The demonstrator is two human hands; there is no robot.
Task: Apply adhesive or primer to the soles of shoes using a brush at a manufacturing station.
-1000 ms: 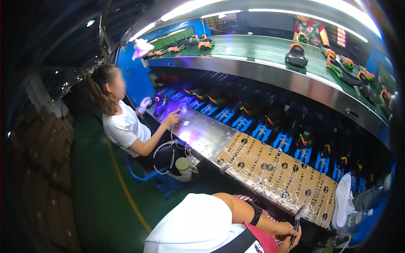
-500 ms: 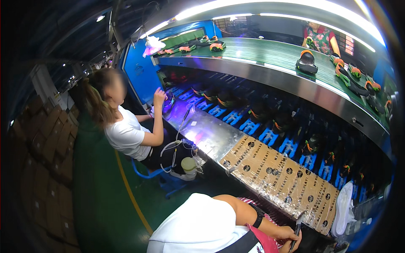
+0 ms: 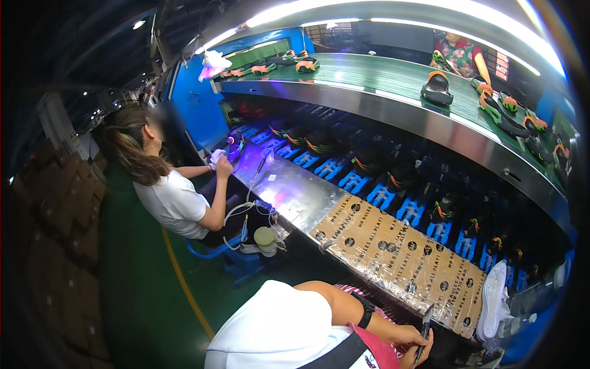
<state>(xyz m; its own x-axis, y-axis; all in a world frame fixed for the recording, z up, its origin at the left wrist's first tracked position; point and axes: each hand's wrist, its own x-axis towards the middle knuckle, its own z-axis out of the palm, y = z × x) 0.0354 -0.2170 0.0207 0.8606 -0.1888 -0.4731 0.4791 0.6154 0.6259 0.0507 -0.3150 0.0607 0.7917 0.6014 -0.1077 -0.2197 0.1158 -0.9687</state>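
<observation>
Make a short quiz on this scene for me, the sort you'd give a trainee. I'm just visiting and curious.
1. Multiple choice: what lies at the right end of the printed cardboard?
a) a hat
b) a white sole
c) a cup

2. True or false: the seated worker at the left is dressed in black above the waist.

3. Open: what shows in the camera wearer's grip, where a hand is seen near the lower edge?

Key
1. b
2. False: the top is white.
3. A slim, dark tool.
</observation>
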